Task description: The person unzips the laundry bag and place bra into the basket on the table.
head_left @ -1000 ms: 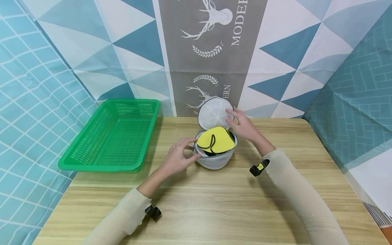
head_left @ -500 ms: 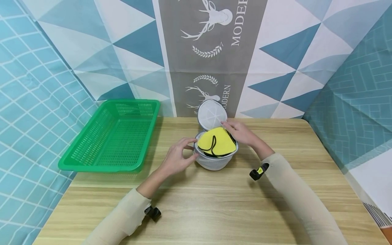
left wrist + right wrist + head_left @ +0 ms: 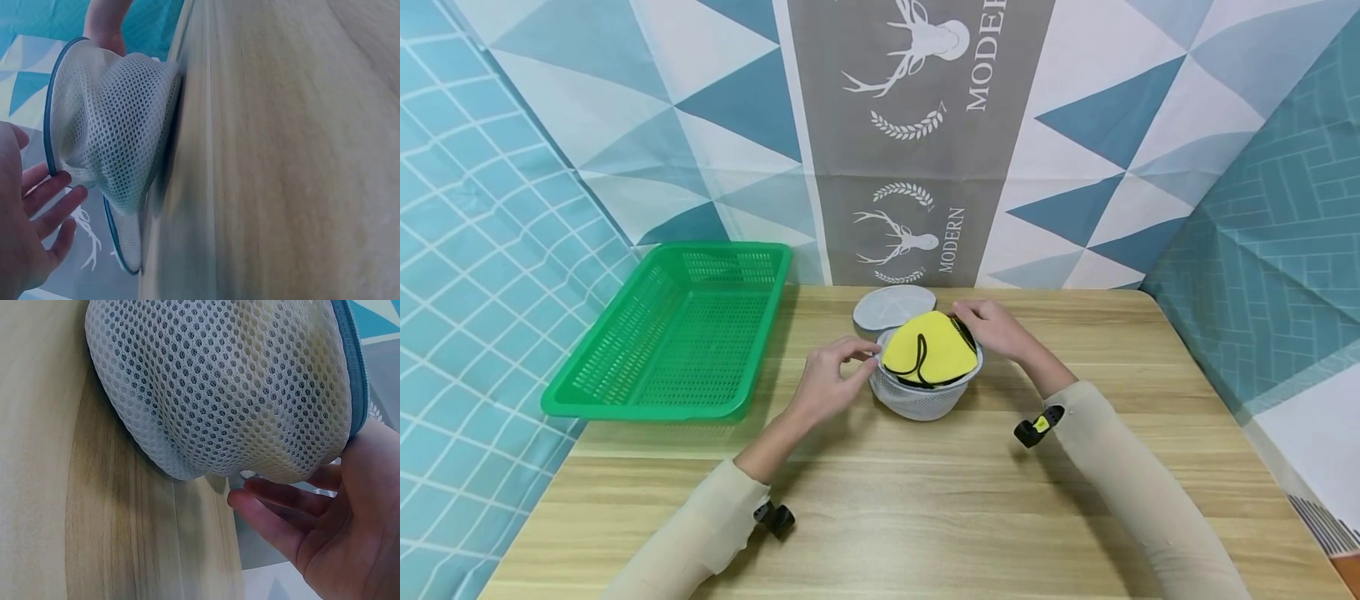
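A white mesh laundry bag [image 3: 917,402] with a zip rim stands on the wooden table. Its round lid [image 3: 893,307] is folded back behind it, low over the table. Inside sits a yellow cloth item [image 3: 934,348] with black edging and a thin black cord; its kind is not clear. My left hand [image 3: 831,379] is at the bag's left rim, fingers spread and fingertips touching the edge in the left wrist view. My right hand [image 3: 996,329] grips the rim at the back right; its fingers [image 3: 269,519] curl beneath the mesh outside, the thumb partly hidden.
A green plastic basket [image 3: 745,392] with slotted walls stands on the left of the table [image 3: 880,517]. Patterned cloth [image 3: 917,142] hangs behind the table's back edge, and blue cloths hang at both sides.
The lid has dropped from upright to lying back behind the bag. My right hand has come down from the lid to the bag's rim. The left hand has shifted slightly.
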Motion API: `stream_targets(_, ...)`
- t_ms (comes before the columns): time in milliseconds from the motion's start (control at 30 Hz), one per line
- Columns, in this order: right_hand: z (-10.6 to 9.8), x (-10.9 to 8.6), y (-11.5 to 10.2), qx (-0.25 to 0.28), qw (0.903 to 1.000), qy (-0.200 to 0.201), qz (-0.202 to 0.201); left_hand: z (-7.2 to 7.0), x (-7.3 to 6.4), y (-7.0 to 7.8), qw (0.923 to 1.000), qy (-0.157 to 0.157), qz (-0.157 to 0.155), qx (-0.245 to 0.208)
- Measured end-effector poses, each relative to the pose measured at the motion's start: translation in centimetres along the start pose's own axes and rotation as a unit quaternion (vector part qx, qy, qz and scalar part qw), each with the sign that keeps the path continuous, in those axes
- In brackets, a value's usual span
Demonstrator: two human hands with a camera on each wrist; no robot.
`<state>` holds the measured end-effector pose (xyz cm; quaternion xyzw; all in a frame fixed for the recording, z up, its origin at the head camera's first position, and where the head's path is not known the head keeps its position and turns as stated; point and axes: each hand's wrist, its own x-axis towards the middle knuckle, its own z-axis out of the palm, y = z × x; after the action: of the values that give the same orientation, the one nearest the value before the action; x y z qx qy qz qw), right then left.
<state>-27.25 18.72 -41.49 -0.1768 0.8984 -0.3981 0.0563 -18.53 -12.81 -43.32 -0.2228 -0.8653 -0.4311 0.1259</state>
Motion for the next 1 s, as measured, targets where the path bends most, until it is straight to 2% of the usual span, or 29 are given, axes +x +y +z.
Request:
stream_targets(100, -0.1, -0.1, -0.1, 0.0, 1.0, 0.0, 0.002, -0.1, 0.2, 0.1, 0.9999, -0.005, -0.014, 0.008)
stream_targets(200, -0.3, -0.2, -0.5, 0.002, 1.0, 0.001, 0.008, -0.4, 0.6, 0.3, 0.9996, 0.005, -0.025, 0.012)
stream_targets(400, -0.9, -0.6, -1.4, -0.001, 0.9996, 0.008, 0.026, -1.2, 1.8, 1.0, 0.9989, 0.043, -0.007, 0.016)
stream_targets(567, -1.0, -0.9, -1.6, -0.012, 0.9996, 0.01, 0.025, -1.5, 2.5, 1.5, 0.9996, 0.019, -0.002, 0.022)
stream_targets(767, -1.3, -1.5, -1.8, 0.021, 0.9988, 0.001, 0.044, -1.6, 3.1, 1.7, 0.9994, 0.009, -0.003, 0.034)
stream_targets(867, -1.4, -1.7, -1.7, 0.029, 0.9986, 0.004, 0.044, -1.5, 3.4, 1.8, 0.999, 0.001, 0.009, 0.045)
stream_targets(1000, -1.3, -2.1, -1.6, 0.001, 0.9994, 0.019, 0.028, -0.8, 3.8, 2.1, 0.9979, -0.021, 0.027, 0.055)
